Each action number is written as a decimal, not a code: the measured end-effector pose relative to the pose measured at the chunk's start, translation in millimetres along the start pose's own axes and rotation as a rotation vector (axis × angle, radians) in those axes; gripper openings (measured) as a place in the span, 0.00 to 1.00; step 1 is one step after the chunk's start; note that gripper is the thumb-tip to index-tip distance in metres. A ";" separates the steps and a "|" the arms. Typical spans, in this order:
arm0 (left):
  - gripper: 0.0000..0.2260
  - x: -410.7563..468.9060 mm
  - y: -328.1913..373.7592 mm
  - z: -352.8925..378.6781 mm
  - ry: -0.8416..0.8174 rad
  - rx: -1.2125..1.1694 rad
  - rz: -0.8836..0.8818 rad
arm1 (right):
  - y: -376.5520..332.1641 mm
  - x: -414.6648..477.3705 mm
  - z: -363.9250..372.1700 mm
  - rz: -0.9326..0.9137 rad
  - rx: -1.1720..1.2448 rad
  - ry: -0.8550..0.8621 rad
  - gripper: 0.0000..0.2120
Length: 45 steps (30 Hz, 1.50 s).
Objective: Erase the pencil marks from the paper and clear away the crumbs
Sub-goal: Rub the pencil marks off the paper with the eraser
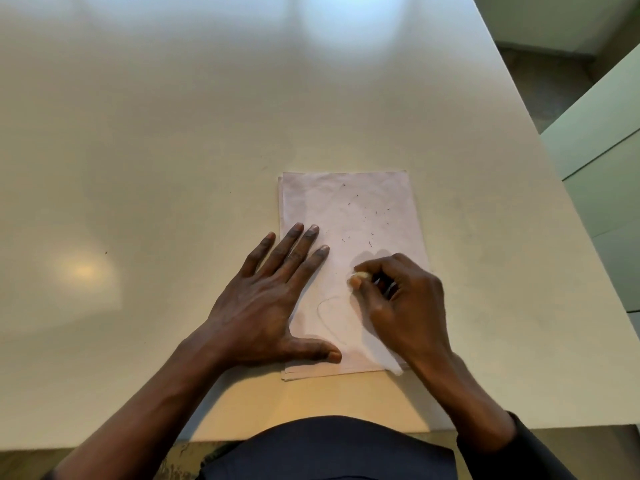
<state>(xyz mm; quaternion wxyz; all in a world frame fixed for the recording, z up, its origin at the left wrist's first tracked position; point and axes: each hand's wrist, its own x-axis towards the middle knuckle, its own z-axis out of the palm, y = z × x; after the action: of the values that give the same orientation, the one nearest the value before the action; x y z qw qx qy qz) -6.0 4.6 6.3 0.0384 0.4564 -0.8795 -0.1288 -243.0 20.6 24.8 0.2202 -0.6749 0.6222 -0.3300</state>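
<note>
A white sheet of paper [349, 209] lies on the table, on top of a few more sheets. My left hand [270, 303] rests flat with fingers spread on the paper's left edge, pinning it down. My right hand [398, 299] is closed around a small pale eraser [358, 277], whose tip touches the paper near its middle. A faint curved pencil line [323, 315] shows just below the eraser. Several small dark eraser crumbs [370, 233] lie scattered over the upper half of the sheet.
The cream table [173, 150] spreads wide to the left and beyond the paper. Its right edge [540, 161] runs diagonally, with pale green cabinets [602, 168] past it. The near edge is just in front of my dark-clothed body.
</note>
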 end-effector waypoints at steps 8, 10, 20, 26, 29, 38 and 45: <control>0.64 -1.0 0.3 -0.7 0.003 0.008 0.002 | -14.0 -11.1 13.9 -0.103 0.003 -0.152 0.07; 0.64 -0.8 0.4 -1.3 -0.009 0.010 -0.006 | -7.2 1.1 9.2 -0.041 0.012 -0.079 0.06; 0.63 -1.2 1.0 -3.1 -0.017 0.023 -0.010 | -10.1 -1.9 15.3 -0.118 -0.001 -0.129 0.07; 0.63 -1.1 1.0 -4.0 -0.040 0.023 -0.012 | -6.9 13.0 19.2 -0.075 0.020 0.000 0.06; 0.63 -1.4 1.4 -3.8 -0.029 0.033 -0.009 | -14.3 -3.6 25.2 -0.167 0.030 -0.125 0.07; 0.63 -1.7 1.5 -4.0 -0.043 0.045 -0.012 | -7.9 10.1 18.7 -0.105 0.011 -0.028 0.06; 0.63 -1.0 0.7 -3.1 -0.042 0.032 -0.007 | -1.9 3.9 6.4 -0.056 0.020 -0.047 0.06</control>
<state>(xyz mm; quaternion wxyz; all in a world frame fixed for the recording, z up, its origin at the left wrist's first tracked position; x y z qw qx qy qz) -5.4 5.2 9.6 0.0121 0.4570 -0.8806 -0.1245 -237.0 16.3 22.4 0.2322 -0.6974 0.5945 -0.3261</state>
